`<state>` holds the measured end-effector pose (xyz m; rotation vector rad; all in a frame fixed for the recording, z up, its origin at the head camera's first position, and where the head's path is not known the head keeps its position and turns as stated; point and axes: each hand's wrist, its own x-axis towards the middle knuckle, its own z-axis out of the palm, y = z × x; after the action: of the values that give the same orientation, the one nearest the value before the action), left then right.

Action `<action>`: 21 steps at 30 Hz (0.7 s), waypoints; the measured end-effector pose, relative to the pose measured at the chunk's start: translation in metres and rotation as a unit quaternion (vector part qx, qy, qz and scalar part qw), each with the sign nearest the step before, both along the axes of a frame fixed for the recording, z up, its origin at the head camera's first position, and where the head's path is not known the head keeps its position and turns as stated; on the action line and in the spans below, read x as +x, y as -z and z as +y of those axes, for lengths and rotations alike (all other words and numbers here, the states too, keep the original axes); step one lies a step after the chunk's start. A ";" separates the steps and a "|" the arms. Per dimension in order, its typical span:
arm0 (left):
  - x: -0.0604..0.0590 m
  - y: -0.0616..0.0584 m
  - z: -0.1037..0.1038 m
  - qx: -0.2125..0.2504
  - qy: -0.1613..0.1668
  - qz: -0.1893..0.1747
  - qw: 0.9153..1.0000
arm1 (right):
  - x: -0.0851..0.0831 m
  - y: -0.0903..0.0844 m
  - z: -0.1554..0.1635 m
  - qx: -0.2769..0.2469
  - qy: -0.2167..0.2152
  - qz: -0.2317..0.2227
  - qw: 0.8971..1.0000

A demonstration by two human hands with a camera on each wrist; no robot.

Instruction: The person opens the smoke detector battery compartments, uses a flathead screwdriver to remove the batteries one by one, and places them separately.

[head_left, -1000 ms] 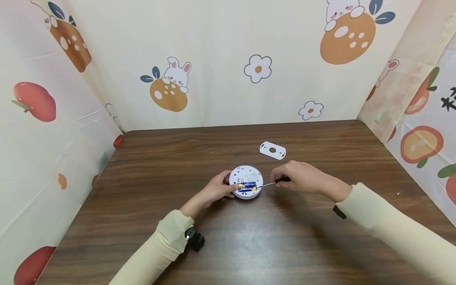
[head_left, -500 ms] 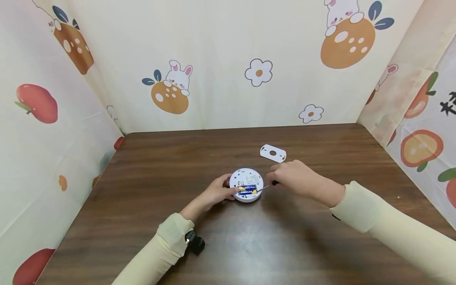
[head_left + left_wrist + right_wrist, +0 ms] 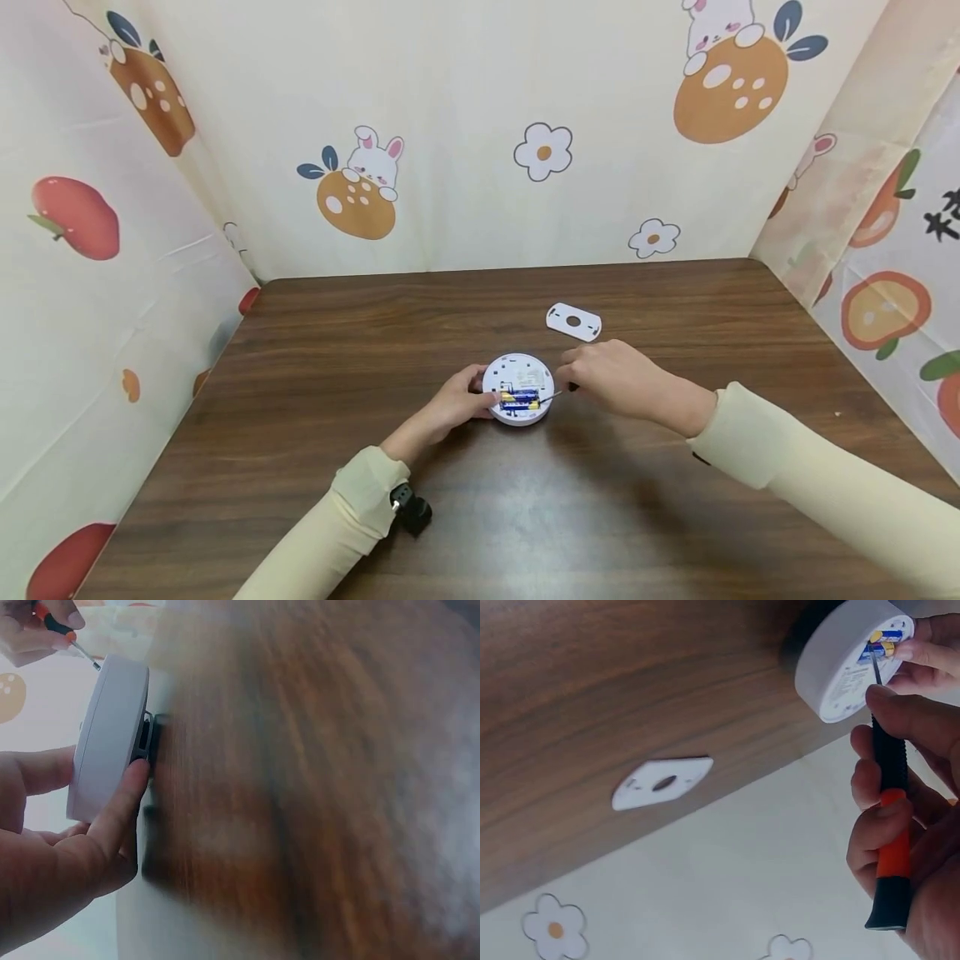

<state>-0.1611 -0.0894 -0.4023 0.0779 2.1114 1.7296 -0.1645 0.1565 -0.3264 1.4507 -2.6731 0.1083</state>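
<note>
In the head view, a round white battery-powered device (image 3: 528, 372) is a little below and to the right of the middle of the frame, with its face turned up. Two blue and yellow batteries (image 3: 520, 399) sit side by side in its uncovered compartment. The left hand (image 3: 453, 403) grips the device from its left side: the thumb lies on the face near the batteries, and in the left wrist view a finger is at the lower edge. The right hand (image 3: 613, 377) holds, with its fingers curled around the handle, a black and orange screwdriver (image 3: 893, 859). Its thin shaft reaches over the rim to one end of the batteries; whether the tip touches them, one cannot tell. Just above the right hand in the head view, a white mounting plate (image 3: 590, 326) with a round hole lies flat on the brown wooden table (image 3: 375, 333). Fabric (image 3: 465, 100) printed with rabbits, fruits and flowers fills the upper part of the frame.
</note>
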 end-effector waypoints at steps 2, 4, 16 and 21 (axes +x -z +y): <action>0.000 0.000 0.001 0.009 -0.006 -0.005 1.000 | -0.001 0.004 0.004 -0.016 0.000 -0.013 1.000; 0.000 0.000 0.002 0.013 -0.012 -0.012 1.000 | -0.002 0.008 0.008 -0.030 0.002 -0.028 0.999; 0.002 -0.004 0.004 0.005 -0.026 -0.026 0.999 | -0.009 0.035 0.028 -0.130 0.001 -0.070 0.989; 0.002 -0.003 0.006 0.009 -0.030 -0.025 0.999 | -0.012 0.044 0.033 -0.161 -0.010 -0.078 0.984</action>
<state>-0.1591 -0.0834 -0.3988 -0.0250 2.0826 1.7654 -0.1767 0.1896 -0.3701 1.4155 -2.5970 0.6492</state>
